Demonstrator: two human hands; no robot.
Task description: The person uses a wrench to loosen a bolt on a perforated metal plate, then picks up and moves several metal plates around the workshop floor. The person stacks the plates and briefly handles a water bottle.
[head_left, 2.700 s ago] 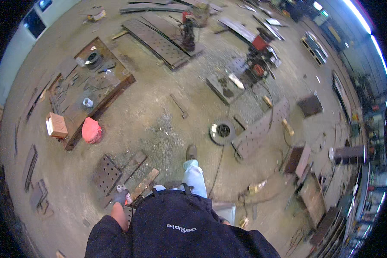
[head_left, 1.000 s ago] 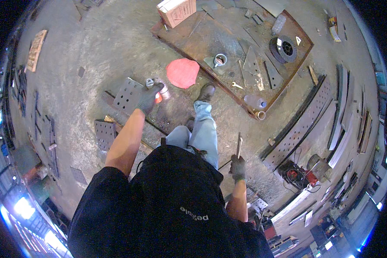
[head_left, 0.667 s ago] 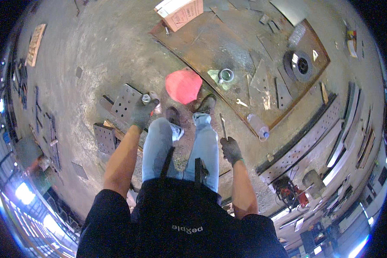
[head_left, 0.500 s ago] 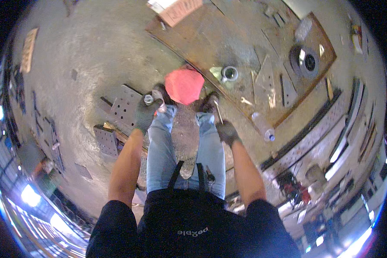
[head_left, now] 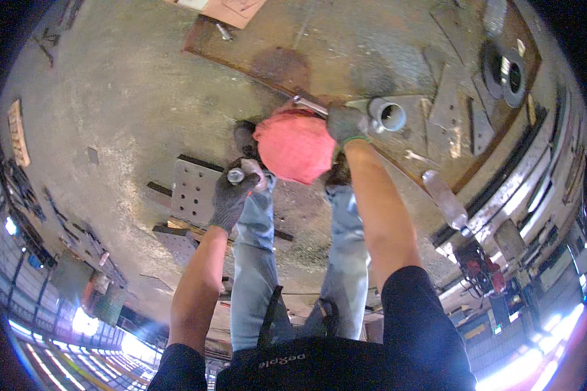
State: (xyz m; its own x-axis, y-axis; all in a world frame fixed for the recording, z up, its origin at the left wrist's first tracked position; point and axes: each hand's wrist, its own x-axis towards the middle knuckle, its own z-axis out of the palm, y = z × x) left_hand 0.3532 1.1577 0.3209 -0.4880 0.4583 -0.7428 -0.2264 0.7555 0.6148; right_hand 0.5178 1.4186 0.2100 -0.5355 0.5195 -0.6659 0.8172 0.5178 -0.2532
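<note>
Left hand: the gloved left hand [head_left: 231, 197] is curled around a can, near the left shoe [head_left: 244, 137].
Can: the silver-topped can [head_left: 236, 174] looks light and fairly rigid; its smooth side may slip in a glove, so a wrap around the body seems best.
Right hand: the gloved right hand [head_left: 347, 124] is closed around one end of a wrench, above the far side of the red cover.
Wrench: the wrench [head_left: 311, 106] points left along the table's near edge; touching or just above, I cannot tell. Likely stiff, dense and hard to damage; mid-shank seems the steadiest hold.
Red cover: the red cover [head_left: 296, 148] sits between the shoes and looks soft; what is beneath is hidden.
Mug: the mug [head_left: 390, 116] stands just beside the right hand, easily knocked; contact is unclear.
Table: the rusty low table [head_left: 365, 39] has an edge that could catch the wrench. Another wrench [head_left: 420, 157] and a clear bottle [head_left: 444, 197] lie to the right.
Holed plate: the holed plate [head_left: 193, 189] lies left of the left hand.
</note>
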